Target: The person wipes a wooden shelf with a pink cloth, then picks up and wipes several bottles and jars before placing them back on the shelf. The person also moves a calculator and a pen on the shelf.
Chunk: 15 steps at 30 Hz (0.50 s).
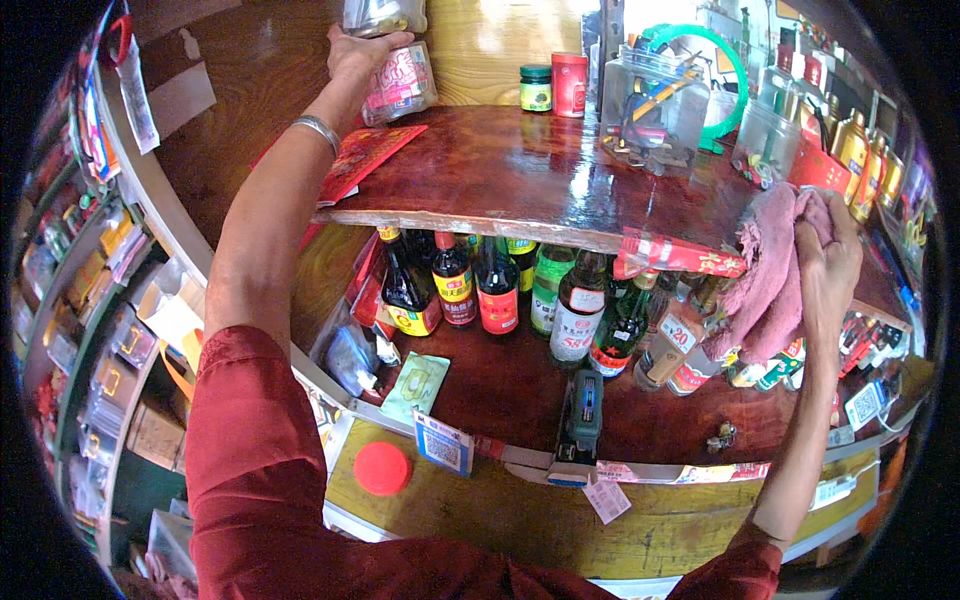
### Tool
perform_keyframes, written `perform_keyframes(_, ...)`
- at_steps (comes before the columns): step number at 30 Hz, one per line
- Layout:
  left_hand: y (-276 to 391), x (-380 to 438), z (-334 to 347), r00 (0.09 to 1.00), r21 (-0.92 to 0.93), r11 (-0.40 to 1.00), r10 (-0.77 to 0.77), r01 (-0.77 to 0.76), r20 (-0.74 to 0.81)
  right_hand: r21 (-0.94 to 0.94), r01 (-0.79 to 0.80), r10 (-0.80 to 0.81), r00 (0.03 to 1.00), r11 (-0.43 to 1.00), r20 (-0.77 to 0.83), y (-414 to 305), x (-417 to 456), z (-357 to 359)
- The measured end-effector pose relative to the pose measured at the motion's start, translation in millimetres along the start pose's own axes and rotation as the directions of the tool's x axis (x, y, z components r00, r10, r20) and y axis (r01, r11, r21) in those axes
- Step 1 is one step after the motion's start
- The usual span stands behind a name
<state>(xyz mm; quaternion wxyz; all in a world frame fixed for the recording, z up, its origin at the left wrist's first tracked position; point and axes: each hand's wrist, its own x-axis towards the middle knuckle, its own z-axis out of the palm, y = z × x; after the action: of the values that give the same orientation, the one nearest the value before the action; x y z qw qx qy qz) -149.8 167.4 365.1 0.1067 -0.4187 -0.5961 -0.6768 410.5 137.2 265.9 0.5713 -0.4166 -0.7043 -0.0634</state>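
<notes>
My left hand (pixel 360 56) reaches to the back left of the upper shelf. Its thumb lies across the base of a clear plastic container (pixel 384 16), and its other fingers go out of sight behind it. Directly below leans a plastic-wrapped package (pixel 401 86) with pink print, close against the hand. At the shelf's right end, my right hand (pixel 829 240) grips a pink towel (pixel 772 262), which hangs over the front edge. The glossy red-brown upper shelf (pixel 480 176) lies between both hands. A red printed booklet (pixel 375 157) rests near my left forearm.
A green-lidded jar (pixel 535 88), a red canister (pixel 569 85) and a clear jar of pens (pixel 652 112) stand on the shelf. Several glass bottles (pixel 499 289) crowd beneath it. Gold bottles (pixel 850 150) stand far right. A payment-code card (pixel 444 444) hangs at the front edge.
</notes>
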Motion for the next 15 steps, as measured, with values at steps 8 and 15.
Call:
perform_keyframes(8,-16,-6,2,0.999,0.327,0.945,0.043,-0.030,-0.031,0.100,0.052,-0.051,0.999,0.994,-0.014,6,-1,4)
perform_keyframes(15,-25,1,1,0.998,0.431,0.903,0.027,-0.002,-0.051,0.172,0.035,-0.037,0.999,0.984,0.006,1,-1,6)
